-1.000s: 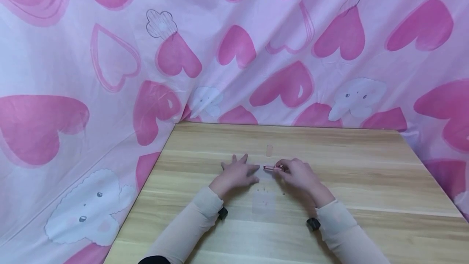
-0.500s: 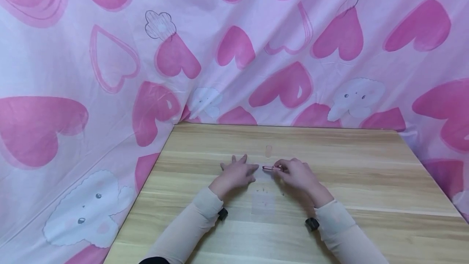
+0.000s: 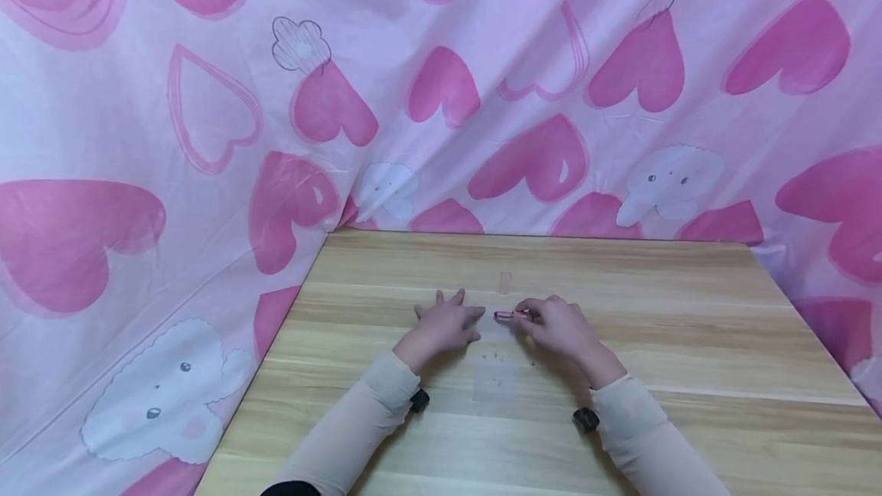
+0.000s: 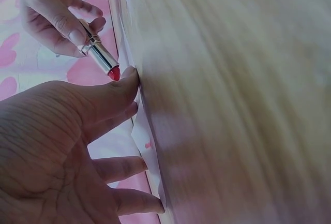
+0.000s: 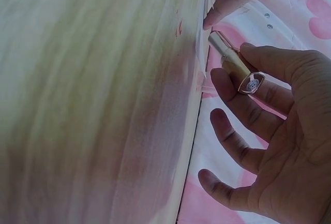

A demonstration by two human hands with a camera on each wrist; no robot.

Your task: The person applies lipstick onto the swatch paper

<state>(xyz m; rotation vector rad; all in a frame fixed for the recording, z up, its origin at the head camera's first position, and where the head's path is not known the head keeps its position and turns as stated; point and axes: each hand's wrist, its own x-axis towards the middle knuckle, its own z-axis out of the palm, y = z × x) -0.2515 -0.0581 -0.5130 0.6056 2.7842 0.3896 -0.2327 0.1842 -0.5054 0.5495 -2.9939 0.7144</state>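
My right hand (image 3: 561,331) pinches an uncapped lipstick (image 3: 508,315) between thumb and fingers, the remaining fingers loosely bent in the right wrist view. In the left wrist view its red tip (image 4: 114,73) points at my left thumb, beside the tabletop. My left hand (image 3: 444,327) lies spread, fingers straight, fingertips at the table surface on a thin pale sheet (image 4: 147,141). A small red mark (image 4: 149,145) shows on that sheet. A second translucent sheet (image 3: 494,393) lies nearer the front of the table, with tiny red marks on it.
A small clear rounded-rectangle piece (image 3: 506,283) lies beyond the hands on the wooden table (image 3: 654,305). Several tiny dark reddish bits (image 3: 492,357) are scattered between the sheets. A pink heart-print cloth (image 3: 441,167) hangs along the table's back and sides.
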